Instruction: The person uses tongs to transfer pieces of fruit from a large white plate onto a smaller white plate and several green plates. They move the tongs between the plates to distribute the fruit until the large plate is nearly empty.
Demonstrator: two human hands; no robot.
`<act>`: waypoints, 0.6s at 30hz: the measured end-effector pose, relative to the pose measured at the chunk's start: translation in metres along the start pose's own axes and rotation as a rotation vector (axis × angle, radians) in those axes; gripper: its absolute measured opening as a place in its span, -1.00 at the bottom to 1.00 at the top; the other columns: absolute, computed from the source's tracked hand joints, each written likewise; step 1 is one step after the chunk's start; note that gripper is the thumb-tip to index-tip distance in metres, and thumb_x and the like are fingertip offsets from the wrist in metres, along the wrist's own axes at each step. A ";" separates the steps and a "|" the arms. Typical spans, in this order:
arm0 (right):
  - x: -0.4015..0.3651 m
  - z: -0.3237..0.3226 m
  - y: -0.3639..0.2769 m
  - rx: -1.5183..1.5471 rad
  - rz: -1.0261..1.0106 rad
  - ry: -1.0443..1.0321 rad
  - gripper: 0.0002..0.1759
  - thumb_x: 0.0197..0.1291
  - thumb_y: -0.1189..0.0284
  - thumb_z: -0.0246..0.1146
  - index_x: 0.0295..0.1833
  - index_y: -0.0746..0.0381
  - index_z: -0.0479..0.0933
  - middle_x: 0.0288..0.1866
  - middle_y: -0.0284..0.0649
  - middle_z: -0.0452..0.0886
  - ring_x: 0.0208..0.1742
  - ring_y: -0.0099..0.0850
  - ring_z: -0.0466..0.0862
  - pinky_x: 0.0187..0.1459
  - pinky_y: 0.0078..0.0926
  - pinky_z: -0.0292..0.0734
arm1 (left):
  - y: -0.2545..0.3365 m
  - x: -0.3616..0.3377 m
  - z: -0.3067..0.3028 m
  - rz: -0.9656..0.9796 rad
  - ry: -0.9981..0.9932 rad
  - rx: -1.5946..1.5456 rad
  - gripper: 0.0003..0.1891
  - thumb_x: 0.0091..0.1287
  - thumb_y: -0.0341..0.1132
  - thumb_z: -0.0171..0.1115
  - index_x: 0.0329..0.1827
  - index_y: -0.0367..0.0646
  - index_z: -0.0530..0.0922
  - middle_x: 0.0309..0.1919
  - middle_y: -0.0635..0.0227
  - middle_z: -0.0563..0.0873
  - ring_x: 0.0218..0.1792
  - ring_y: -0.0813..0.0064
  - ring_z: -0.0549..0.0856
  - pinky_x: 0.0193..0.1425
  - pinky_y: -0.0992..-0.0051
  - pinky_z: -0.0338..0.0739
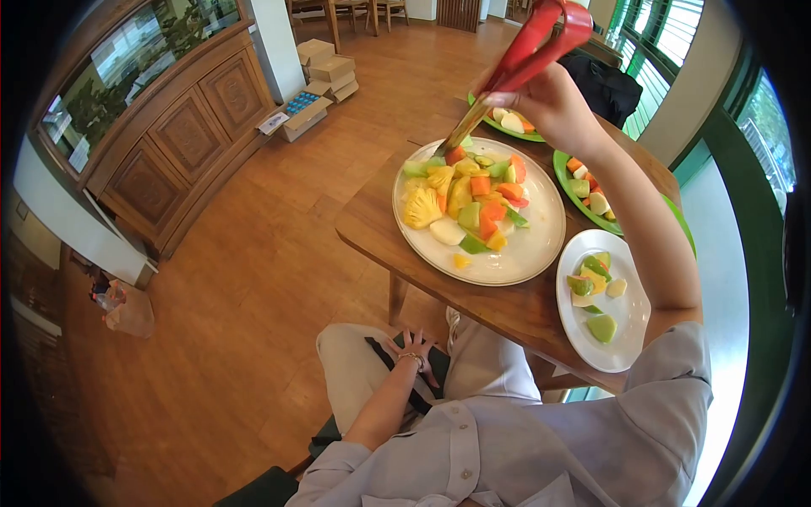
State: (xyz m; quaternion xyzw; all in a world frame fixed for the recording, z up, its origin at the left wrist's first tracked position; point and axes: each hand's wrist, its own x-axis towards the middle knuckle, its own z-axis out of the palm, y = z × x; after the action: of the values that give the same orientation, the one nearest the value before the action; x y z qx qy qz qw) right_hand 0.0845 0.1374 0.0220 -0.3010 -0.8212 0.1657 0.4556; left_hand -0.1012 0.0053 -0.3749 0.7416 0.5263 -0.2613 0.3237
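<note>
My right hand (549, 103) is closed around red-handled tongs (543, 49), raised over the far side of the table. The metal tips of the tongs point down at the far rim of a large round white plate (541, 245), beside a reddish-orange fruit piece (455, 155). Cut fruit covers much of this plate, including pineapple (422, 208), orange cubes and pale green slices. My left hand (411, 346) lies with fingers spread on a dark item at my lap, a bracelet on its wrist.
An oval white plate (621, 338) with several fruit pieces sits near me on the wooden table (372, 228). Green-rimmed plates (562, 173) of fruit stand behind my right forearm. A black bag (604, 89) is beyond the table. Cardboard boxes (329, 68) stand on the floor.
</note>
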 end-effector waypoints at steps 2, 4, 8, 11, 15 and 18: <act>-0.007 0.001 -0.011 0.018 0.021 -0.105 -0.80 -0.02 0.58 0.18 -0.24 0.33 0.36 -0.35 -0.26 0.51 -0.27 -0.51 0.54 -0.19 -0.57 0.44 | -0.001 0.000 -0.001 0.002 0.004 0.007 0.23 -0.83 0.03 0.50 0.20 0.43 0.09 0.32 0.45 -0.24 0.30 0.14 -0.33 0.04 -0.39 -0.37; -0.016 0.001 -0.027 -0.016 0.081 -0.123 -0.82 -0.02 0.63 0.15 -0.25 0.33 0.36 -0.30 -0.24 0.49 -0.25 -0.48 0.54 -0.15 -0.55 0.46 | -0.001 0.002 -0.001 0.002 0.009 0.008 0.23 -0.83 0.03 0.50 0.20 0.43 0.09 0.32 0.45 -0.24 0.30 0.14 -0.33 0.04 -0.39 -0.37; -0.029 -0.005 -0.037 0.021 0.052 -0.191 -0.73 -0.03 0.66 0.12 -0.16 0.35 0.28 -0.25 -0.18 0.46 -0.10 -0.41 0.48 -0.10 -0.51 0.41 | 0.000 -0.004 -0.005 -0.007 -0.001 0.016 0.22 -0.80 0.04 0.51 0.21 0.41 0.08 0.31 0.45 -0.23 0.30 0.16 -0.32 0.04 -0.39 -0.36; -0.029 -0.007 -0.041 0.037 0.048 -0.057 -0.83 -0.01 0.61 0.16 -0.26 0.34 0.36 -0.25 -0.21 0.48 -0.20 -0.45 0.53 -0.13 -0.49 0.48 | 0.001 -0.003 -0.007 -0.011 -0.015 0.027 0.22 -0.79 0.04 0.51 0.21 0.41 0.08 0.31 0.45 -0.23 0.30 0.16 -0.31 0.05 -0.39 -0.36; -0.020 -0.020 -0.029 0.063 -0.050 0.104 -0.71 -0.01 0.54 0.20 -0.17 0.35 0.30 -0.25 -0.22 0.49 -0.18 -0.46 0.53 -0.11 -0.52 0.43 | 0.001 -0.009 -0.010 -0.008 -0.018 0.025 0.22 -0.78 0.03 0.51 0.21 0.41 0.07 0.31 0.45 -0.23 0.30 0.16 -0.31 0.05 -0.39 -0.36; -0.011 -0.029 -0.009 -0.088 0.072 0.274 -0.66 -0.01 0.48 0.22 -0.14 0.33 0.27 -0.26 -0.23 0.48 -0.17 -0.46 0.53 -0.11 -0.52 0.43 | -0.002 0.004 0.001 -0.005 -0.006 0.031 0.22 -0.78 0.04 0.51 0.21 0.41 0.07 0.31 0.45 -0.22 0.30 0.17 -0.31 0.05 -0.39 -0.36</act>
State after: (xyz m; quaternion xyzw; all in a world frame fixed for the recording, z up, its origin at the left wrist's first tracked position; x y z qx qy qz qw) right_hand 0.1109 0.1233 0.0348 -0.3698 -0.7464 0.1030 0.5436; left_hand -0.1023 0.0076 -0.3787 0.7446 0.5229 -0.2724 0.3131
